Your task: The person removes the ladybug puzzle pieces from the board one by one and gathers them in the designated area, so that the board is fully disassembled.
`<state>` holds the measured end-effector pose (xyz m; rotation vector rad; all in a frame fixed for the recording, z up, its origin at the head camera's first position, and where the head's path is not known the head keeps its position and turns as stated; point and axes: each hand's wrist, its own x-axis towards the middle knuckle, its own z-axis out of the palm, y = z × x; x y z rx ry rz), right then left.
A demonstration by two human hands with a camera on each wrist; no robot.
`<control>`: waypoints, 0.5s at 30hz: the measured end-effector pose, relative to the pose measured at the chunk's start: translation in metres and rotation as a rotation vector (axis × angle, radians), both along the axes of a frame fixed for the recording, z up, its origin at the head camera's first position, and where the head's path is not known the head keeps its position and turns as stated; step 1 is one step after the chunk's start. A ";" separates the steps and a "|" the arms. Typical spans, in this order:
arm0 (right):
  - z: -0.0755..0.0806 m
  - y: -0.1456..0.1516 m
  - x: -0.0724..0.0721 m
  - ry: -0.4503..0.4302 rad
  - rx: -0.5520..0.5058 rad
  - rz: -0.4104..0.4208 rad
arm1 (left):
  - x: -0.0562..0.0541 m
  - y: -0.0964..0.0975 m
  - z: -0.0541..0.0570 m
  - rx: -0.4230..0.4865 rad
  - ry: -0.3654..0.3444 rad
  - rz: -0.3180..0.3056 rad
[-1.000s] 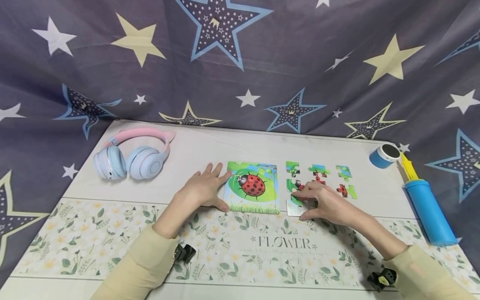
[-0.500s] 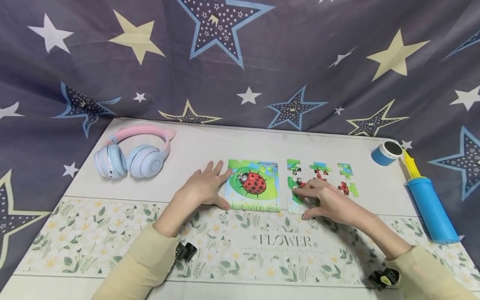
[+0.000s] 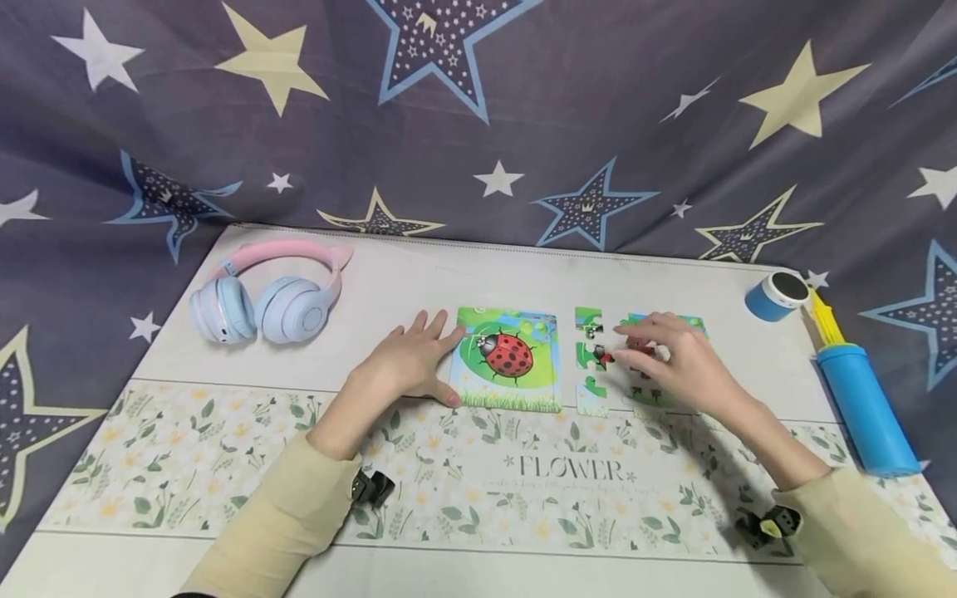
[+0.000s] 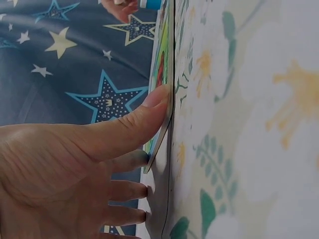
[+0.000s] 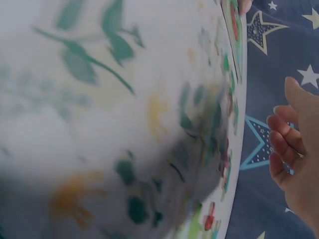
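My left hand (image 3: 407, 363) rests at the left side of a square ladybug picture board (image 3: 510, 358), fingers spread. In the left wrist view its thumb (image 4: 144, 112) presses on the board's near corner. My right hand (image 3: 688, 363) hovers over the jigsaw pieces, thumb and fingers apart with nothing between them. The right wrist view shows this hand (image 5: 299, 144) raised off the table, fingers loosely bent. Left of it, three jigsaw pieces stand in a column: a top piece (image 3: 588, 318), a middle piece (image 3: 587, 357) and a grassy bottom piece (image 3: 592, 402). Further pieces lie partly hidden beneath the hand.
Pink and blue headphones (image 3: 287, 311) lie at the back left. A small blue round speaker (image 3: 775, 296) and a blue pump (image 3: 867, 411) with a yellow end stand at the right. The floral mat (image 3: 449, 482) covers the front, with a star curtain (image 3: 478, 124) behind.
My right hand has let go of the bottom-left jigsaw piece, lifted and moved up and to the right. The left hand stays at the board. The head view has tilted slightly.
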<state>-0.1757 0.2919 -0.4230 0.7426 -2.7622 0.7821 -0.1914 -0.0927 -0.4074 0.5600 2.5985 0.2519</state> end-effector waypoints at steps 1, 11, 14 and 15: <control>0.001 0.001 -0.002 0.009 0.000 -0.010 | 0.000 0.000 0.000 -0.003 0.000 -0.002; 0.005 0.016 -0.016 -0.001 0.030 -0.123 | 0.002 -0.004 -0.011 0.008 -0.008 0.001; 0.006 0.026 -0.020 0.027 0.051 -0.149 | 0.002 -0.005 -0.011 0.020 -0.016 -0.005; 0.006 0.031 -0.022 0.044 0.057 -0.156 | 0.002 -0.006 -0.011 0.030 -0.014 -0.009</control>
